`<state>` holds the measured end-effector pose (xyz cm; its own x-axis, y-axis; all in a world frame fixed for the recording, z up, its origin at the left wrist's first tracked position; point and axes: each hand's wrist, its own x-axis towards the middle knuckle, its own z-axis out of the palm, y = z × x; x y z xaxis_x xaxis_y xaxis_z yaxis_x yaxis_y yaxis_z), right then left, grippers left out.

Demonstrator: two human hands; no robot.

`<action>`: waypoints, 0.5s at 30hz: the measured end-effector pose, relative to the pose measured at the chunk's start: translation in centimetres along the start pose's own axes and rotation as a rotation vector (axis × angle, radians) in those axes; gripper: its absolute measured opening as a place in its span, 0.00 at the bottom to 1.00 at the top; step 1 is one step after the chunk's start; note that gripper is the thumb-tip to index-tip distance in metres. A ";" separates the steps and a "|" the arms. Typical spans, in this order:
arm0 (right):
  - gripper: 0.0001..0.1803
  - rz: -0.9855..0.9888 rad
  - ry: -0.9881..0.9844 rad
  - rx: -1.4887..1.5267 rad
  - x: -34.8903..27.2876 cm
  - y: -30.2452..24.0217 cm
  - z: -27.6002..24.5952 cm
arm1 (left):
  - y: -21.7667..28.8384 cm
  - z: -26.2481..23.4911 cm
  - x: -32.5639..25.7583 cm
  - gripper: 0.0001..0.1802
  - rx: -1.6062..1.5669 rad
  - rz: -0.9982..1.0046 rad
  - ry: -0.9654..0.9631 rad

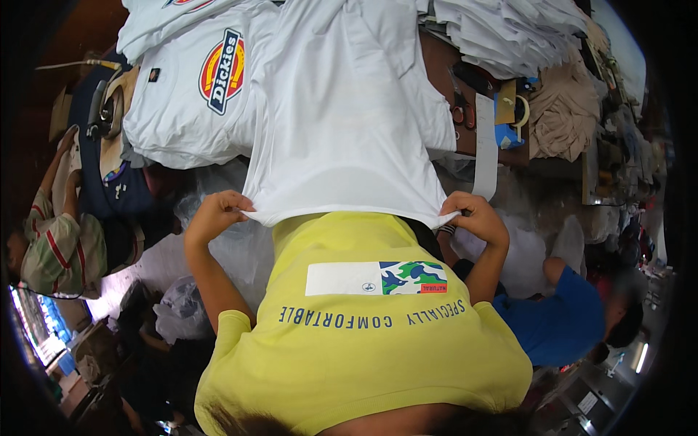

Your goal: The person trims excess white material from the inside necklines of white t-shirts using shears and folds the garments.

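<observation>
In the head view, the left hand and the right hand each pinch one corner of a white garment, their fingers closed on the cloth and its near hem drawn out between them in front of the yellow shirt, while the rest spreads away over the worktop. Printed shirts lie beside it on the left; to the right are scissors, a paper strip, beige cloth and a white pile.
</observation>
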<state>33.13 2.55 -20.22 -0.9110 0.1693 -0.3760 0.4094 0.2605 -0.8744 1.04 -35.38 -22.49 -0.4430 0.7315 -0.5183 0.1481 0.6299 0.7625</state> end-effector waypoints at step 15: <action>0.11 0.033 -0.032 -0.053 0.9 -3.5 1.2 | -2.8 -1.7 1.0 0.12 -0.224 -0.106 -0.153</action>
<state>30.85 0.61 -17.88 -0.8977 0.1485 -0.4148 0.4406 0.3056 -0.8441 -1.37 -36.86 -24.51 -0.3046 0.7062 -0.6392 -0.0988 0.6440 0.7586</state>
